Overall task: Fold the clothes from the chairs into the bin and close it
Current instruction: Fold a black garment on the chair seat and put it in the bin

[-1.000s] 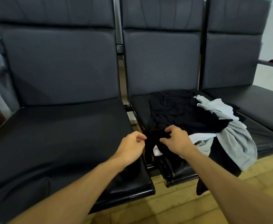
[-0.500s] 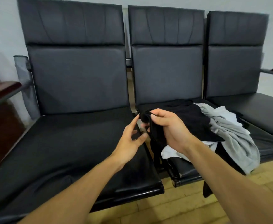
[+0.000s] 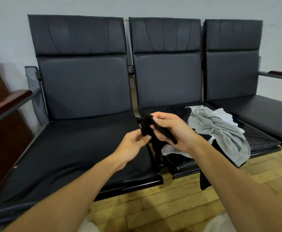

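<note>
place: waiting room | cue: ganged black chairs, armrests, bare wall

Chairs counted: three, joined in one row: left chair, middle chair, right chair. Armrests: two, left armrest and right armrest. Hands: two, left hand and right hand. Clothes: one grey garment, at least one white garment, and black cloth; whether that was one piece or several could not be told.

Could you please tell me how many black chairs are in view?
3, side by side: the left chair, the middle chair bearing the clothes pile, the right chair. Others may lie outside the frame.
</note>
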`<state>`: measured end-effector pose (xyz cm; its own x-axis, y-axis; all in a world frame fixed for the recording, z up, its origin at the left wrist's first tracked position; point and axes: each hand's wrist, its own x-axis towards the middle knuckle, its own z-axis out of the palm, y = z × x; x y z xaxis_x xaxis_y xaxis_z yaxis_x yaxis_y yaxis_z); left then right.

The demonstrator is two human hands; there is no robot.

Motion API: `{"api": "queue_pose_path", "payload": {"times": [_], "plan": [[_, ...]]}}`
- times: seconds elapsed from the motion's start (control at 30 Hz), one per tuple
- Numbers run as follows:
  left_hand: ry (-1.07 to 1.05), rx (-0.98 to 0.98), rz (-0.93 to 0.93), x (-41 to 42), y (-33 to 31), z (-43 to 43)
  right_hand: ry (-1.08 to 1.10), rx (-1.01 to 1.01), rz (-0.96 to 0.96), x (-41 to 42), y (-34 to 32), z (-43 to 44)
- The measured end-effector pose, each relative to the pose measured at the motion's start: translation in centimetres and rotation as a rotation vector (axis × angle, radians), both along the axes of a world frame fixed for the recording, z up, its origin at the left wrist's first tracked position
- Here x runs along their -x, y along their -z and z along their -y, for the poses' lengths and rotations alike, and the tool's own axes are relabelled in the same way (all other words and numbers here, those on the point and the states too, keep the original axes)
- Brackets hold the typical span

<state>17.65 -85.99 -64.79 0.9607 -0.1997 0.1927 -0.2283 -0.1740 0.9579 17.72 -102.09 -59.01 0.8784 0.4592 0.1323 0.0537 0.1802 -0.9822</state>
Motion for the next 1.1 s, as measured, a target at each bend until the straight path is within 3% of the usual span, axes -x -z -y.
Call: {"api": "queue_pose_path", "payload": {"times": [0.13,0.33,0.43,0.53,0.67,0.87,0.97,1.1], "plan": [[-0.204,0.102,0.008,0.6,-0.9,-2.5,0.280,-0.024,-0.068,-0.4,0.4,-0.5],[-0.425,0.348,-0.042,2.4,-2.1,-8.3,0.411,0.169,-0.142,-1.0,1.8,-2.5],[-0.525,0.389,-0.104,2.6,-1.2,-11.4,0.336,0.416,-0.073,-2.3,3.5,-5.3],[-0.609,0.396,-0.127,2.6,-0.5,-14.5,0.204,0.804,0.182,-3.4,5.4,-8.4],[-0.743,0.407,-0.123,2.6,-0.3,-18.3,-0.148,1.076,0.301,-3.7,6.9,-11.4],[-0.829,0.290,-0.310,1.8,1.1,-23.4,-0.498,1.449,0.395,-2.4,9.6,-14.3],[-0.819,0.144,-0.428,0.9,2.2,-25.0,-0.455,1.507,0.504,-1.8,10.2,-15.6],[-0.824,-0.258,-0.500,0.2,3.4,-24.8,-0.273,1.461,0.778,-1.2,9.8,-15.7]]}}
